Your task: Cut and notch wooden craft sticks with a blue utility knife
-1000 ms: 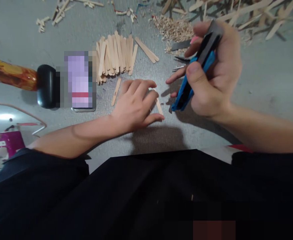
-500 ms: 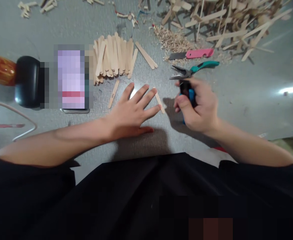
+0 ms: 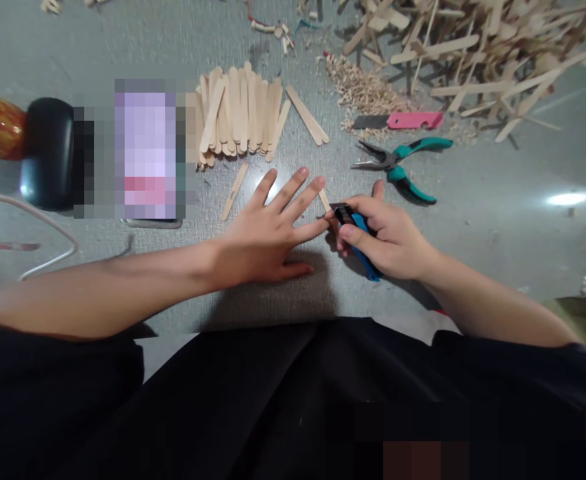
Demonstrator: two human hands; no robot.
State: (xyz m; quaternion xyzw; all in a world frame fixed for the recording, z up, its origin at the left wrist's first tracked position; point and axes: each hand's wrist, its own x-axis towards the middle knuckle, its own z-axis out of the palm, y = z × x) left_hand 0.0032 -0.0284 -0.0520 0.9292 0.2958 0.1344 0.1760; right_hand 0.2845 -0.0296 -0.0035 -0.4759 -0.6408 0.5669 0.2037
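Note:
My left hand [image 3: 273, 230] lies flat on the grey surface with its fingers spread, fingertips resting on a short wooden stick [image 3: 325, 199]. My right hand [image 3: 390, 237] is closed around a blue and black utility knife [image 3: 355, 230]; the knife's black tip sits at the stick, right beside my left fingertips. Most of the stick is hidden under the fingers and the knife.
A stack of flat wooden sticks [image 3: 240, 113] lies beyond my left hand, with one loose stick [image 3: 235, 192] beside it. Teal pliers [image 3: 403, 163] and a pink cutter [image 3: 407, 121] lie to the right. Scrap sticks [image 3: 473, 47] fill the far right. A black mallet head [image 3: 47, 153] sits left.
My right hand has come down from mid-air with the knife and brought its tip to the stick. My left hand has flattened and spread its fingers.

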